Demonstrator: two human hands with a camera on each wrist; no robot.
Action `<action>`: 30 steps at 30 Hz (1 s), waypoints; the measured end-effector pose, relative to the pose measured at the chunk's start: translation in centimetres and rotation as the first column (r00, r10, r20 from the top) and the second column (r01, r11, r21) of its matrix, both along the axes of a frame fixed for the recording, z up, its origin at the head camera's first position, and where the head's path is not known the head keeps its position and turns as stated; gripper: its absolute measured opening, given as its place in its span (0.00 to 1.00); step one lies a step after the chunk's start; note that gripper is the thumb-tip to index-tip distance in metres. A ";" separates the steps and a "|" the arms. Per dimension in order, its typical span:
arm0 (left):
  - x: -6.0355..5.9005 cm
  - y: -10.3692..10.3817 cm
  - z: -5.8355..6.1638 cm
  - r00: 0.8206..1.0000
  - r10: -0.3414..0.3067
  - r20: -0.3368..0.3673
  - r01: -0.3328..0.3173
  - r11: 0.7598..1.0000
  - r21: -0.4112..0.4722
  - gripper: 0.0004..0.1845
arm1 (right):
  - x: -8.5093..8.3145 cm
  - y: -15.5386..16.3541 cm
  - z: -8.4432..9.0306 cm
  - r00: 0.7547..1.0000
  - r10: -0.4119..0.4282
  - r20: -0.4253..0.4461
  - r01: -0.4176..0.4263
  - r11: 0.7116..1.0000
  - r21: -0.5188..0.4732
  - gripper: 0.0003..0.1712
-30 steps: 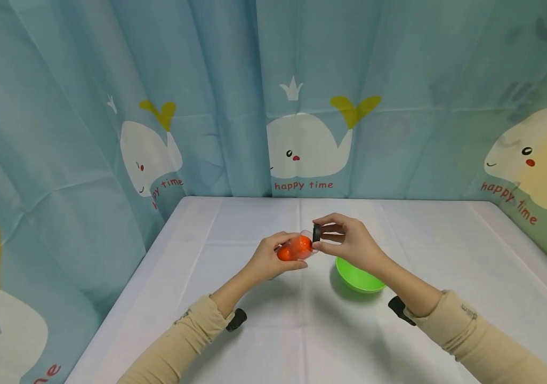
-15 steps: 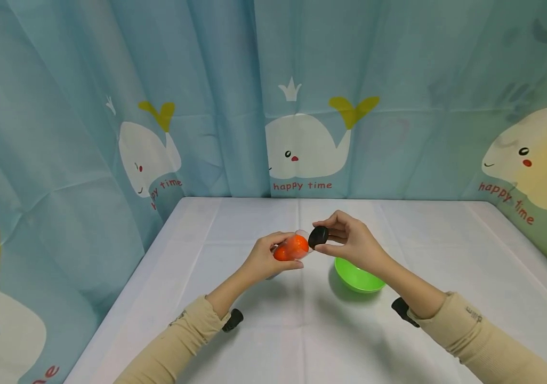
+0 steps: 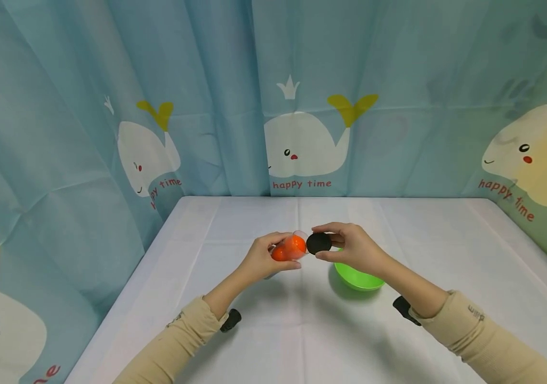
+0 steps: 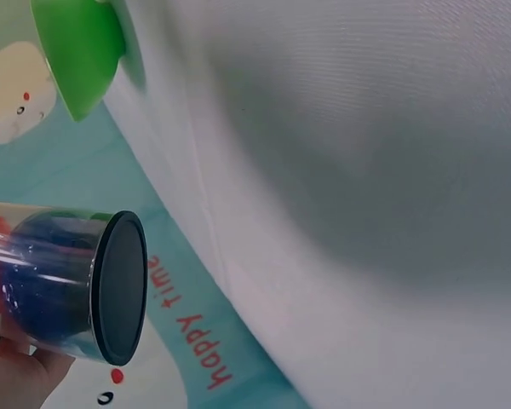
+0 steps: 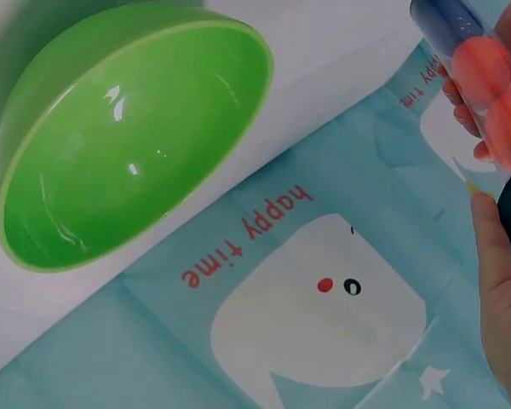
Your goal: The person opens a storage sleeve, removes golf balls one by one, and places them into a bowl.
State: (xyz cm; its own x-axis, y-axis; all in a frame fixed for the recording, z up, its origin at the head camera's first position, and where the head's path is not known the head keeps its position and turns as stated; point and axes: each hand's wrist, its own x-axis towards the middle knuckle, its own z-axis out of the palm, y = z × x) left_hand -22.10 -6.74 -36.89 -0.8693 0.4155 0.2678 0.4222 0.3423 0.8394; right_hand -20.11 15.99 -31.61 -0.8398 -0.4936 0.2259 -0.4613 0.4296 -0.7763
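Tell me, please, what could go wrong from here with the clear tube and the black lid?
The clear tube is tilted in the left hand and uncovered at one end, so the orange balls inside might roll out if that end dips.

The right hand holds the black lid by its edge, so it could slip and drop onto the table, or perhaps into the green bowl nearby.

Curtained-off tabletop setup, wht cloth-covd tbl [image 3: 446, 240], blu whale-print curtains [image 3: 225, 144]
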 end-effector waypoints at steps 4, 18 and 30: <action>0.0 0.0 -0.1 1.000 0.001 -0.003 -0.002 1.000 -0.014 0.28 | 0.2 0.0 0.0 1.000 0.005 -0.022 -0.004 1.000 0.013 0.27; 0.2 -0.5 -0.2 0.999 0.039 0.022 -0.039 0.999 -0.001 0.29 | 0.5 0.3 -0.9 0.994 -0.067 -0.089 0.067 0.998 -0.004 0.25; 0.5 -1.2 -0.4 0.996 0.088 0.029 -0.088 0.996 0.002 0.29 | 1.1 0.4 -2.8 0.998 -0.060 -0.025 0.060 0.998 -0.014 0.25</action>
State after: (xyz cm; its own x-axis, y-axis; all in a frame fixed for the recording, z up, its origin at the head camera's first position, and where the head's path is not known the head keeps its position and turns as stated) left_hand -21.60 -7.99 -37.26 -0.9098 0.3362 0.2433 0.3661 0.3740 0.8521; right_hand -19.04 16.36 -34.38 -0.8617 -0.4394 0.2538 -0.4548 0.4471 -0.7702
